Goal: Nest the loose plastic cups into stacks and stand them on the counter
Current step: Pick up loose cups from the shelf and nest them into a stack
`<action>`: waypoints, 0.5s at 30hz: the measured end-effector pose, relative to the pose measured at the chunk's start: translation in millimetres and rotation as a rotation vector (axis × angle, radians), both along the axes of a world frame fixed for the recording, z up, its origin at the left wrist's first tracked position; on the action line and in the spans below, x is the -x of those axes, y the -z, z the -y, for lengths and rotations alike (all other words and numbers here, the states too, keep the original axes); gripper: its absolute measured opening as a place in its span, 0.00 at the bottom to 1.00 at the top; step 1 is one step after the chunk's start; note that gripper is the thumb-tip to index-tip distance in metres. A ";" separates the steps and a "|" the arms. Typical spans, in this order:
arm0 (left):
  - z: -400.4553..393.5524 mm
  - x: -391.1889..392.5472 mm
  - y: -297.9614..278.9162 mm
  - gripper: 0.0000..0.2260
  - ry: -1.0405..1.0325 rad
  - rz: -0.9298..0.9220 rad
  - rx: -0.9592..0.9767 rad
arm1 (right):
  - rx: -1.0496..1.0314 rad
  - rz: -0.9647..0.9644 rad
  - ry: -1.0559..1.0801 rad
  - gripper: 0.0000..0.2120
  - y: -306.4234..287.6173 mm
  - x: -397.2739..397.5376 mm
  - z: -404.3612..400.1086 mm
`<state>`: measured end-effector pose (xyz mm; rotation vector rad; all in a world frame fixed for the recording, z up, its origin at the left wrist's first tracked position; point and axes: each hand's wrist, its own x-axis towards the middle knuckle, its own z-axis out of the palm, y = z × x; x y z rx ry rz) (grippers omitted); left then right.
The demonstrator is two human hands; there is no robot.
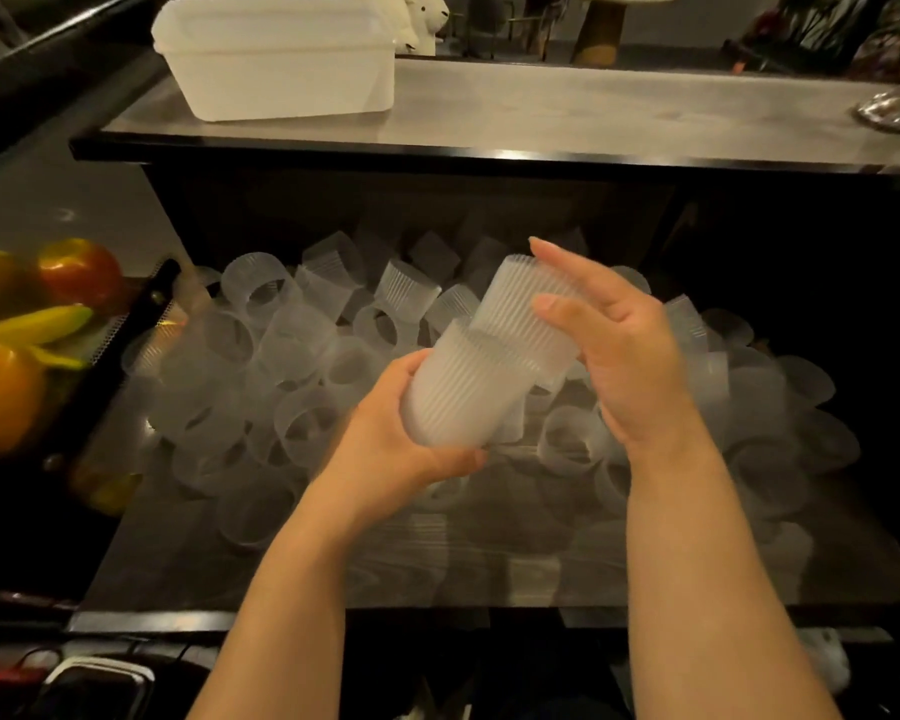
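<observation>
We hold a see-through, frosty plastic cup with thin ridges (458, 392) in our left hand (391, 439), fingers curled round it. Our right hand (614, 350) grips a second ridged cup (526, 314) and its bottom sits tilted in the first one. Many loose frosty cups (281, 345) lie in a heap on the dark wooden shelf (385, 569) below.

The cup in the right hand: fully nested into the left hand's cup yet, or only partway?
Only partway. The upper cup sits tilted, its end overlapping the lower cup gripped by the left hand; most of its ribbed wall shows.
</observation>
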<state>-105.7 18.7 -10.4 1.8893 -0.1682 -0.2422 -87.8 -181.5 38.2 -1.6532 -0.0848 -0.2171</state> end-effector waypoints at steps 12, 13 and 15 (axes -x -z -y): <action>2.7 1.7 -3.6 0.36 -0.009 0.056 0.021 | 0.079 0.004 -0.043 0.15 8.3 -1.3 -15.8; 3.4 1.1 -3.1 0.36 -0.008 0.054 0.025 | 0.081 0.003 -0.043 0.15 9.5 -1.5 -15.9; 4.0 0.8 -2.2 0.35 -0.006 0.046 0.037 | 0.079 0.007 -0.046 0.15 11.9 -1.8 -15.6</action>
